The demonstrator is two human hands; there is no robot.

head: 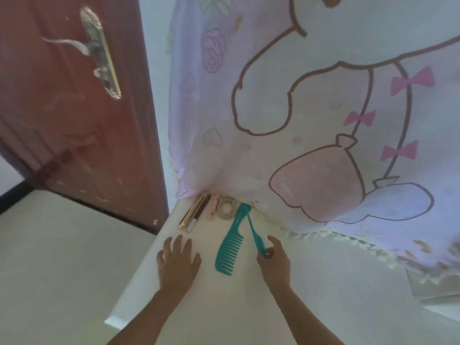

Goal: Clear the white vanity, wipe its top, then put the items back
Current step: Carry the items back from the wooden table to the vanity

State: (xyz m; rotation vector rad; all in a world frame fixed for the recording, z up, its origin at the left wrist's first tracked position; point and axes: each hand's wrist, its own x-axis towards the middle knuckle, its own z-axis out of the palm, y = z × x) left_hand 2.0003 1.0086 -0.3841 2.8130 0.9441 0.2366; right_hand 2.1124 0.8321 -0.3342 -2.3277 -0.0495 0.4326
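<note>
On the white vanity top (323, 282) a wide-toothed teal comb (230, 247) lies flat, handle pointing away from me. My right hand (273, 260) pinches the near end of a thin teal tail comb (254, 232) just right of it. My left hand (178, 257) rests flat on the top with fingers spread, left of the wide comb. At the back edge lie a gold tube (190, 212), a dark tube with a silver end (199, 212), a small pink item (213, 206) and a pale scrunchie (226, 209).
A pink and white cartoon-print cloth (323, 120) hangs behind the vanity and drapes onto its back right part. A red-brown door (74, 108) with a silver handle (99, 53) stands to the left. Pale floor (62, 257) lies below the vanity's left edge.
</note>
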